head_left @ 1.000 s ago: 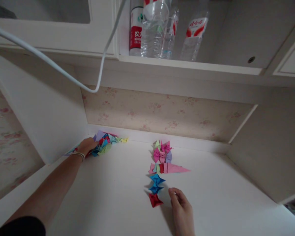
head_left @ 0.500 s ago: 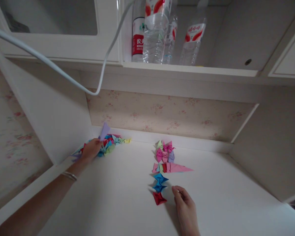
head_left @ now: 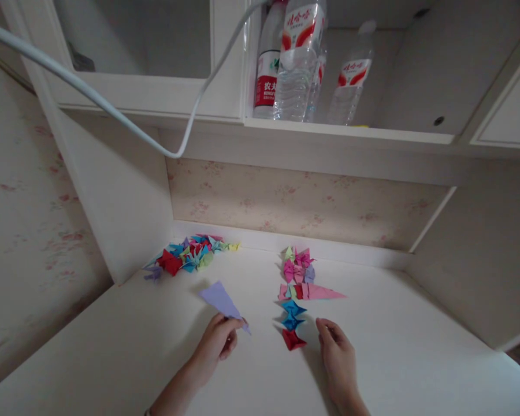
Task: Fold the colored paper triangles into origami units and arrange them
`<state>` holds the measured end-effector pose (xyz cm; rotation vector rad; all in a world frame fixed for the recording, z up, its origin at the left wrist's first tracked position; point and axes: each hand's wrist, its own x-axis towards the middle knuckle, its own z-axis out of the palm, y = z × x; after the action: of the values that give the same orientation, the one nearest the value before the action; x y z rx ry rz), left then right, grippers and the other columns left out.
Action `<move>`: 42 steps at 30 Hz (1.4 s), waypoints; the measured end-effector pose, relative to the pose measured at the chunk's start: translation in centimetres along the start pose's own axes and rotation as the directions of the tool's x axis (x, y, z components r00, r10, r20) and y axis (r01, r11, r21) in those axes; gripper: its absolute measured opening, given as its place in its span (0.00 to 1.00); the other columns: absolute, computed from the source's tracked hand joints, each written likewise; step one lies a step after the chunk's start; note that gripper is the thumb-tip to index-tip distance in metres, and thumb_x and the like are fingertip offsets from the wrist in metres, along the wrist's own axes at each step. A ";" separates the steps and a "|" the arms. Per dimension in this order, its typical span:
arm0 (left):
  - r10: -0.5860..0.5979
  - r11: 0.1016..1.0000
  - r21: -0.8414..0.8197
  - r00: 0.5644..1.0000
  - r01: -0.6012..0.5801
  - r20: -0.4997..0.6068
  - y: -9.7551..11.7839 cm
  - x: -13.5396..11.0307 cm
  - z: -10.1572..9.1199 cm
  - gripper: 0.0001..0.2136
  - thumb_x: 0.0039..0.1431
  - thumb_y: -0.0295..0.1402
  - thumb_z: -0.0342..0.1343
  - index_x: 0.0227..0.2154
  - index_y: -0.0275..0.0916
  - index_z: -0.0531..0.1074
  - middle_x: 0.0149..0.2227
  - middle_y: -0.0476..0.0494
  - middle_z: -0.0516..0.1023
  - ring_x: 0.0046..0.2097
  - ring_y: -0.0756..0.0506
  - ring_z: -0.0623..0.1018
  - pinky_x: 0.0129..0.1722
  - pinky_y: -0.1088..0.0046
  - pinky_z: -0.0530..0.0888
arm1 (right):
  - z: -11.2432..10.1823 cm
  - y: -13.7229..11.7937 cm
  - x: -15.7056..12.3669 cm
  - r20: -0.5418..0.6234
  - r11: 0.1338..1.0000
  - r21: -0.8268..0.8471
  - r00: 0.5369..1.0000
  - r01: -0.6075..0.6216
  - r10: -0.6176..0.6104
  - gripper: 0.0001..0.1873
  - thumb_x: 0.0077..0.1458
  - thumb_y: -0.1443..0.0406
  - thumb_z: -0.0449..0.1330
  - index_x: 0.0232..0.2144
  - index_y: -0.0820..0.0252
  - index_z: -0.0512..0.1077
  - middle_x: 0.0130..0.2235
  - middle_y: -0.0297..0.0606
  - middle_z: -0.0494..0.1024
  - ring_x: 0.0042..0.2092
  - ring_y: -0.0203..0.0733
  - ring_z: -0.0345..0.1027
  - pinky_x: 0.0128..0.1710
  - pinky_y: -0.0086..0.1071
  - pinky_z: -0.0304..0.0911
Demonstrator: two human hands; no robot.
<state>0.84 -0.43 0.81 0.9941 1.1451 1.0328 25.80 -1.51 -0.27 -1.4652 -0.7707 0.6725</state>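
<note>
My left hand (head_left: 219, 341) pinches a purple folded paper piece (head_left: 221, 299) and holds it above the white desktop, its wide end pointing up and left. My right hand (head_left: 337, 355) hovers or rests near the desktop with fingers curled and pressed together; I see nothing in them. Left of it stand a red folded paper piece (head_left: 293, 340) and two blue folded paper pieces (head_left: 293, 315) in a column. Behind these lies a long pink paper cone (head_left: 320, 292) beside other small folded strips. Farther back is a group of pink, green and purple origami (head_left: 298, 268).
A heap of colourful origami (head_left: 190, 254) lies in the back left corner of the white desk (head_left: 125, 346). Overhead, a shelf holds several plastic bottles (head_left: 301, 63). A white cable (head_left: 125, 122) hangs across the upper left. Panels close off both sides.
My left hand has come from the heap toward the middle front, bringing the purple paper with it. The camera view has shifted slightly. My right hand stays near the red piece.
</note>
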 end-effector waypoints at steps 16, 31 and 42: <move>-0.042 0.914 -0.382 0.970 0.134 0.238 0.4 -1.8 -0.1 0.15 0.56 0.47 0.51 0.37 0.41 0.64 0.34 0.43 0.77 0.27 0.50 0.74 0.16 0.81 0.58 | 0.0 1.4 0.5 0.073 0.995 -0.005 0.992 -0.100 0.100 0.23 0.42 0.49 0.64 0.32 0.63 0.75 0.20 0.30 0.68 0.24 0.37 0.56 0.23 0.30 0.51; -0.090 0.947 -0.310 0.996 0.086 0.001 -0.2 -1.5 0.0 0.22 0.42 0.42 0.67 0.38 0.37 0.72 0.31 0.43 0.79 0.30 0.46 0.80 0.22 0.79 0.69 | 0.4 -0.3 -0.1 0.074 0.997 0.049 0.995 -0.064 0.061 0.22 0.38 0.49 0.66 0.27 0.62 0.76 0.23 0.35 0.74 0.25 0.40 0.62 0.22 0.31 0.55; -0.006 0.982 -0.187 1.000 0.005 -0.009 -0.5 -1.3 -0.5 0.13 0.48 0.40 0.63 0.32 0.36 0.72 0.23 0.51 0.73 0.20 0.55 0.70 0.14 0.84 0.57 | 0.4 -0.1 0.0 0.095 0.993 0.072 0.992 -0.094 0.087 0.23 0.38 0.48 0.66 0.28 0.62 0.75 0.20 0.32 0.72 0.23 0.39 0.61 0.20 0.31 0.53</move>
<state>0.29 -1.80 0.57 0.8372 1.0370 1.1198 25.50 -1.31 -0.24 -1.4132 -0.7445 0.8346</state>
